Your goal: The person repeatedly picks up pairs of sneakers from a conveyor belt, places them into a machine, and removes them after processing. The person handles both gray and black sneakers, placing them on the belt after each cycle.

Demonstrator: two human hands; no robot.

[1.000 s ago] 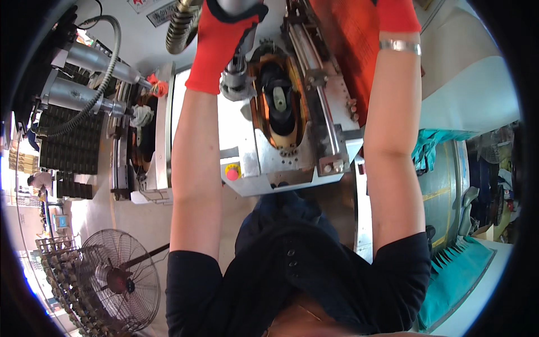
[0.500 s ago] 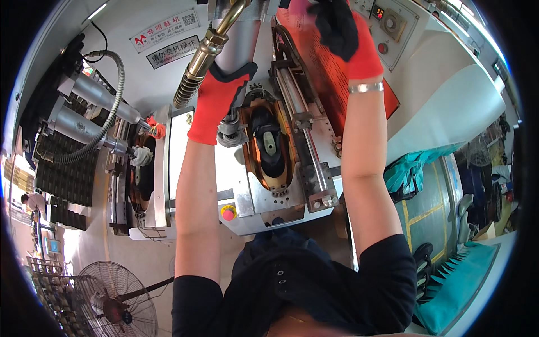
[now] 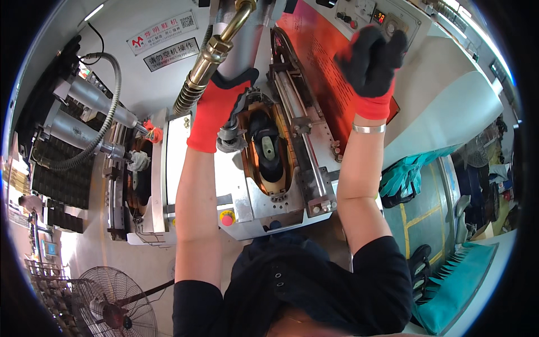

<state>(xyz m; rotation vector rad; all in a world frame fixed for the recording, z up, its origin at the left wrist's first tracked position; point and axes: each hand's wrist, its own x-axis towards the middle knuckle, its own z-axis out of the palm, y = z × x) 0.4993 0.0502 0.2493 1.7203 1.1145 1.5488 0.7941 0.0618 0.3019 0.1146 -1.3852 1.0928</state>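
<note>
A red-and-black work glove covers each hand. My left hand [image 3: 212, 115] is wrapped round the grey metal cylinder [image 3: 238, 53] of a press; some of its fingers are hidden. Just below and right of it, a dark shoe [image 3: 269, 165] with a grey-green piece in its opening lies in a copper-toned mould [image 3: 291, 171]. My right hand [image 3: 373, 64] is raised, open and holding nothing, in front of the red perforated panel [image 3: 314, 62]. The control panel [image 3: 412, 25] with knobs and a lit display is just beyond it.
A brass hose fitting [image 3: 203, 70] hangs beside my left hand. A second press station [image 3: 140, 180] stands on the left, with cylinders and a ribbed hose [image 3: 119, 84]. At the front edge is a red stop button [image 3: 227, 220]. A floor fan [image 3: 115, 314] stands lower left; teal cloth [image 3: 457, 289] lies lower right.
My right hand has moved nearer and to the right, away from the red panel's top, and its fingers now show apart. My left hand keeps its place on the cylinder.
</note>
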